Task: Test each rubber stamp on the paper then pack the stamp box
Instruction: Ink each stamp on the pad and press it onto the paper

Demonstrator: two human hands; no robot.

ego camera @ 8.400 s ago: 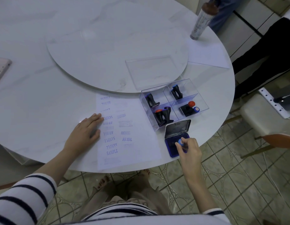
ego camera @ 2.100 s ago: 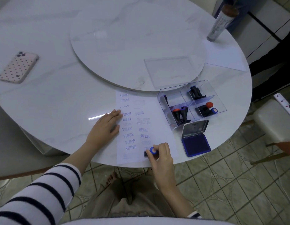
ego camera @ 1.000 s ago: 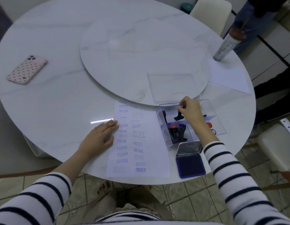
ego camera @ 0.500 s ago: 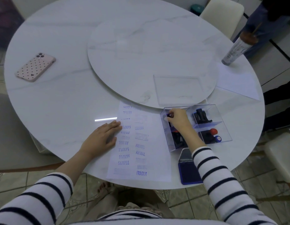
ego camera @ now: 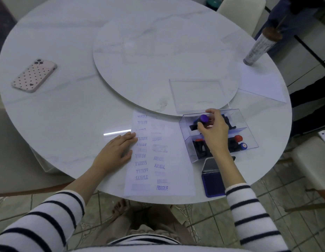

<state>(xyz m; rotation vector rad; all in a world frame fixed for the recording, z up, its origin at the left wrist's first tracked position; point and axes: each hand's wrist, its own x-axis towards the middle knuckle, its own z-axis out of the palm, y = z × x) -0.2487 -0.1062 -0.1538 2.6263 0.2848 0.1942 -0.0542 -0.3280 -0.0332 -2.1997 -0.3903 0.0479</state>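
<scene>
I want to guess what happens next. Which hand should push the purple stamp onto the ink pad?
Probably the right hand: it holds the purple-topped stamp, near the ink pad. The left hand pins the paper.

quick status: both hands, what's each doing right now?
Left hand: open, flat, palm down on the left edge of the paper.
Right hand: closed on a purple-topped stamp over the stamp box.

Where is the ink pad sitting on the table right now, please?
The open ink pad lies at the table's near edge, on the person's right, just below the clear stamp box and right of the stamped paper.
</scene>
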